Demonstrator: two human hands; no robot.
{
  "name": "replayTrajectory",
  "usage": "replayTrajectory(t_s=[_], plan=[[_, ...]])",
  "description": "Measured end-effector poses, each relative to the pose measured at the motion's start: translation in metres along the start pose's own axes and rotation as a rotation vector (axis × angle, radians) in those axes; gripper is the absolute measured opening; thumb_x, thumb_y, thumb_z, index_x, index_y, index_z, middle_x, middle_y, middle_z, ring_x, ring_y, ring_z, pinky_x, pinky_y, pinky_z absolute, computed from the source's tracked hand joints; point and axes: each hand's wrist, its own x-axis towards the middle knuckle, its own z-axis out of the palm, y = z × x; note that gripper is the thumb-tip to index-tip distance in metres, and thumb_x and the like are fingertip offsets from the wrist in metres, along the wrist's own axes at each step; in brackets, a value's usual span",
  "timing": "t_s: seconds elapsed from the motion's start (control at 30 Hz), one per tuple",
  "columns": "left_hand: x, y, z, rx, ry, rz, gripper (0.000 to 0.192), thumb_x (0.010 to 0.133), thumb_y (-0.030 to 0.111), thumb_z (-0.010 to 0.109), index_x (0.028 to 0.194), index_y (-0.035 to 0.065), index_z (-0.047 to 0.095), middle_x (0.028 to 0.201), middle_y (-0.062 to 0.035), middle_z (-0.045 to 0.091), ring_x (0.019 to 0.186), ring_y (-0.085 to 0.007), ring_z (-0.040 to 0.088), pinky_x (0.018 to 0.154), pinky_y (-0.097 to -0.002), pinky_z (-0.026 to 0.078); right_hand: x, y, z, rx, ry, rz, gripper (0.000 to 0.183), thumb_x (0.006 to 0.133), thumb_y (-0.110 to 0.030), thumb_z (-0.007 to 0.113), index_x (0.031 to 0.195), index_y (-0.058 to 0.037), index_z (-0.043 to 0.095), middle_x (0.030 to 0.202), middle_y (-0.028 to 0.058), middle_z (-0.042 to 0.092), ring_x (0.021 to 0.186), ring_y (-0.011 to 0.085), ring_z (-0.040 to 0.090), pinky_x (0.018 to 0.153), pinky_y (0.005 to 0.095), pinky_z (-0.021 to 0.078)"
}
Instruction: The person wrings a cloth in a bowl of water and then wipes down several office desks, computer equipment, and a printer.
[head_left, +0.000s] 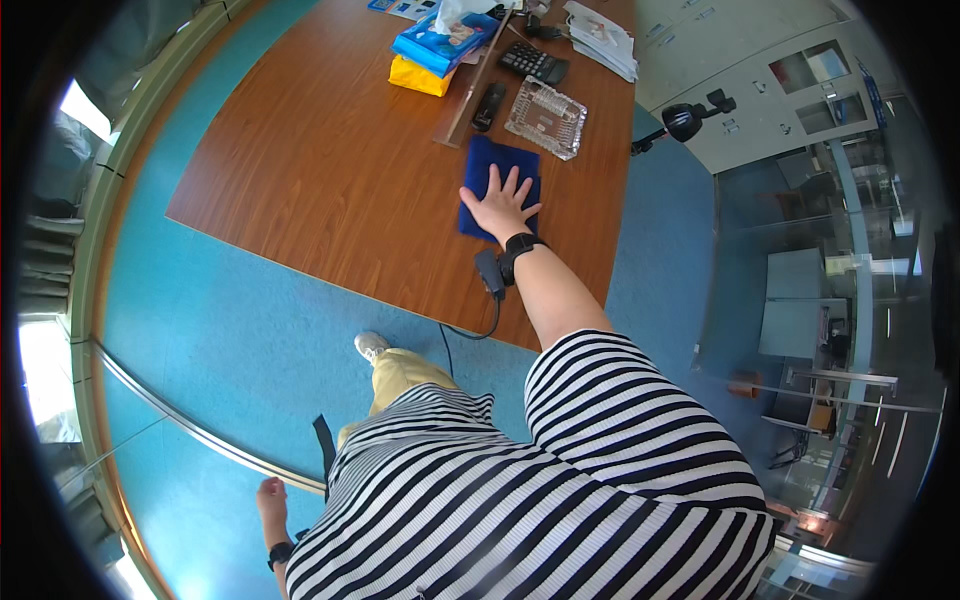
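My right hand lies flat with its fingers spread on a folded dark blue cloth. The cloth rests on the brown wood-grain table, near its front right corner. Around my right wrist is a black strap with a small device, from which a cable runs down past the table edge. Low on the left, away from the table, my left hand hangs beside my body with its fingers partly curled. Whether anything is inside it cannot be made out. A dark band circles that wrist.
Beyond the cloth are a clear glass tray, a black stapler-like object, a calculator and papers. A low wooden divider stands beside a blue wipes pack and a yellow pack. Cabinets line the right.
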Motion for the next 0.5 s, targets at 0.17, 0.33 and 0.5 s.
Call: replayTrajectory(t_s=[0.17,0.33,0.5], plan=[[0.054,0.046,-0.046,-0.009,0.053,-0.049,0.022,0.078,0.018,0.056,0.091,0.0008,0.058,0.067,-0.0084,0.059,0.056,-0.0141,0.056,0.052,-0.0269,0.044,0.025,-0.003,-0.003,-0.03,0.035,0.107,0.072,0.078,-0.057,0.039,0.135,-0.0188,0.016,0.141,0.0145,0.004,0.129,0.0367,-0.001,0.094,0.0647,0.0049],[0.11,0.057,-0.07,0.156,-0.048,0.091,0.023,0.076,0.02,0.058,0.09,0.0016,0.059,0.072,-0.0129,0.062,0.063,-0.0213,0.06,0.058,-0.0322,0.047,-0.029,-0.036,0.024,-0.117,0.048,-0.021,0.073,0.077,-0.057,0.041,0.135,-0.0167,0.018,0.141,0.0166,0.006,0.128,0.0386,0.0,0.093,0.0652,0.0062],[0.177,0.067,-0.107,0.203,-0.077,0.142,0.023,0.075,0.022,0.059,0.089,0.0034,0.06,0.076,-0.0138,0.063,0.071,-0.026,0.061,0.064,-0.0346,0.047,-0.09,-0.146,0.064,-0.164,-0.013,-0.162,0.076,0.075,-0.056,0.046,0.134,-0.015,0.019,0.139,0.0199,0.006,0.127,0.0415,-0.001,0.091,0.067,0.0053]])
